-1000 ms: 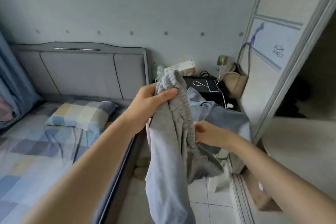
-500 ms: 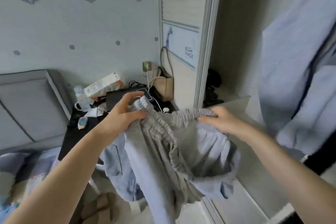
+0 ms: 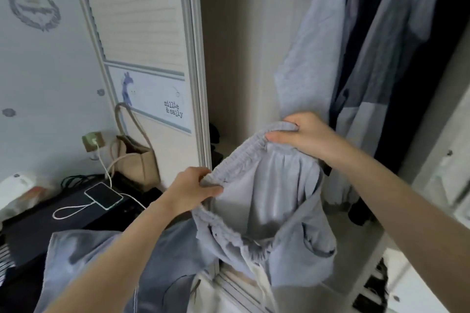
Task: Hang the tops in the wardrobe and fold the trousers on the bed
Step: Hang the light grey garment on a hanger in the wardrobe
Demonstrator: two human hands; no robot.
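The person has swung round from the bed toward the open wardrobe, and the two hands, close together a second ago, have drawn apart along the waistband. Nearest, the left hand point(image 3: 195, 189) pinches the lower end of the elastic band of the grey trousers point(image 3: 267, 213), thumb curled over the gathered edge. The right hand point(image 3: 302, 134) grips the other end higher and further off, fingers wrapped over the top. I'd say they hold it this way to stretch the waist flat and find the front, ready for folding. The band's long line runs slantwise, rising from lower left to upper right, its mouth gaping toward the person; the legs drop below, out of sight past the bottom edge. So the trousers hang in mid-air in front of the wardrobe, not yet on the bed, which is out of view. Below the left arm lies a blue garment point(image 3: 106, 259). Beyond it, a phone point(image 3: 103, 195) on its cable rests on a dark bedside table point(image 3: 38, 226), with a tan bag point(image 3: 134, 160) against the wardrobe door point(image 3: 142, 33). Furthest, pale and dark tops point(image 3: 356, 46) hang inside.
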